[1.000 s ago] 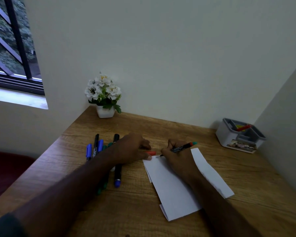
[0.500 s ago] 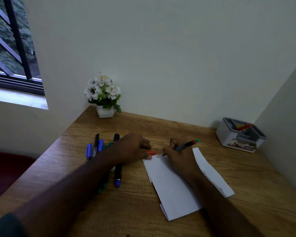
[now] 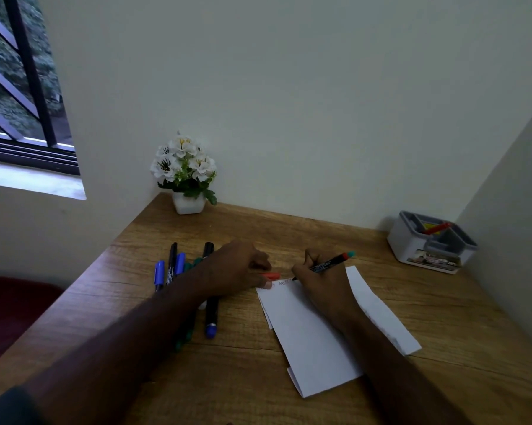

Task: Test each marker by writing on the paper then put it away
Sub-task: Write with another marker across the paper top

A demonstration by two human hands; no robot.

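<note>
Writing test marks with black-barrelled marker with red-and-teal end (image 3: 330,264), my right hand (image 3: 320,279) pinching it, tip on far edge of folded white paper sheet (image 3: 313,335). Best keep strokes light, short. My left hand (image 3: 238,268) curled round red cap (image 3: 270,275), fingertips steadying paper corner. Faint scribbles visible there.

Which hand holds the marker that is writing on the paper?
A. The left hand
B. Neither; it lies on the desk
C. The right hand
C: the right hand grips the marker with its tip on the paper.
</note>
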